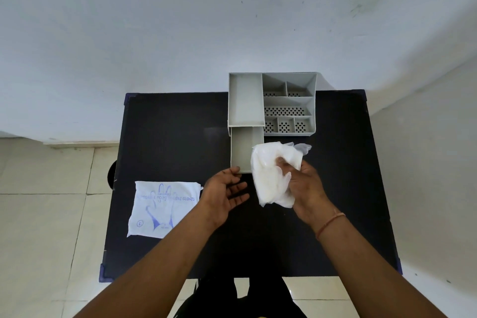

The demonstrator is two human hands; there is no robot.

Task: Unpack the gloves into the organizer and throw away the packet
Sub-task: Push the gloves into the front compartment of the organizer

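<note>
Fingers of the right hand curl around a white bundle of gloves, pinching it with the palm turned inward, held above the dark surface just in front of the organizer's pulled-out drawer. Both bare forearms reach forward from the lower edge of the view, the right wrist wearing a thin thread band. Spread and holding nothing, the left hand faces palm toward the bundle, its thumb touching the drawer's near corner. At the far edge of the surface stands the grey organizer: one long tray on its left, smaller perforated compartments on its right, all bare, as is the drawer. Left of the hands, the flat printed packet lies near the surface's front-left area.
</note>
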